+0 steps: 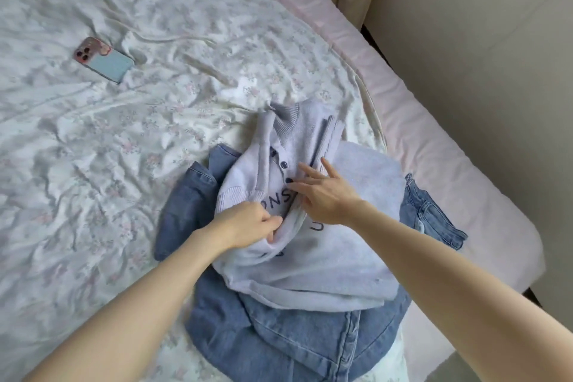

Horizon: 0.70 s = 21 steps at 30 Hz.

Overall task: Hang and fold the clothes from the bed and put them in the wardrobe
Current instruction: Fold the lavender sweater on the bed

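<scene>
Two garments are lying on the floral white bed sheet (130,146): blue denim jeans (279,335) under a pale lilac knit polo sweater (310,257). Left hand (248,223) is pinching a fold, right hand (325,192) pressing with fingers spread; better smoothing first.

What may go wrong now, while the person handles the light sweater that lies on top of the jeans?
1. The left hand pinches only a fold at the front of the sweater, while the right hand lies flat on it. If lifted like this, the sweater may sag out of shape.
2. The sweater rests on the jeans, near the bed edge. Pulling may drag the denim and disturb the pile.
</scene>
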Each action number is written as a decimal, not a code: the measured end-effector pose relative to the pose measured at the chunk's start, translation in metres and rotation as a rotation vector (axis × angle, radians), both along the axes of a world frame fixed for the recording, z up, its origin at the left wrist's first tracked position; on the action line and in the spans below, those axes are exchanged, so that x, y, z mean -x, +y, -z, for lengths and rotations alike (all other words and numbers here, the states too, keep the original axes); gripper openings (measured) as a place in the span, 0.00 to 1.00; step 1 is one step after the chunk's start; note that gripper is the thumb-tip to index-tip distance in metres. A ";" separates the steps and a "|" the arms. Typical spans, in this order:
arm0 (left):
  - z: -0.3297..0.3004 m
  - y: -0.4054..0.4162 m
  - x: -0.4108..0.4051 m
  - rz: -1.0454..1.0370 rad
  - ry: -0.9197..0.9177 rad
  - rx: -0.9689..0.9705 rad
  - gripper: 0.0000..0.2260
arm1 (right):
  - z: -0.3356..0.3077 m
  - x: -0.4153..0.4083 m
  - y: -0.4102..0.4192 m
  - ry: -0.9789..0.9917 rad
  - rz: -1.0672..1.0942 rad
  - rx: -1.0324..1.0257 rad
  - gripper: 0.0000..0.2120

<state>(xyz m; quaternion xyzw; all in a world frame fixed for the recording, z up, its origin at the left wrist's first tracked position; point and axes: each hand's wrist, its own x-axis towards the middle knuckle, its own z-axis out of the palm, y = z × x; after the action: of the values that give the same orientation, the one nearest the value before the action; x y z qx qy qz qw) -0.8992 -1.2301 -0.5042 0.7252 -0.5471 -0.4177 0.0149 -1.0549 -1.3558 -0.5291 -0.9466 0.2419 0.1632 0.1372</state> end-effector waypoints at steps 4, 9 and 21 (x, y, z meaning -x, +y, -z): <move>0.004 0.004 -0.015 -0.056 -0.439 0.205 0.20 | -0.006 -0.008 0.003 0.004 0.060 0.059 0.17; 0.027 -0.037 -0.026 -0.245 -0.426 0.043 0.42 | 0.005 -0.015 -0.014 -0.028 0.338 0.026 0.18; -0.007 -0.025 -0.023 -0.635 0.520 0.374 0.19 | -0.006 -0.006 -0.009 -0.166 0.512 -0.347 0.30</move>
<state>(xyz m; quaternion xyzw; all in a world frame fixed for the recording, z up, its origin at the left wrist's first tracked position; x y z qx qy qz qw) -0.8767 -1.2552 -0.4971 0.7130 -0.3418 -0.4547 0.4099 -1.0486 -1.3644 -0.5234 -0.8275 0.4289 0.0845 0.3523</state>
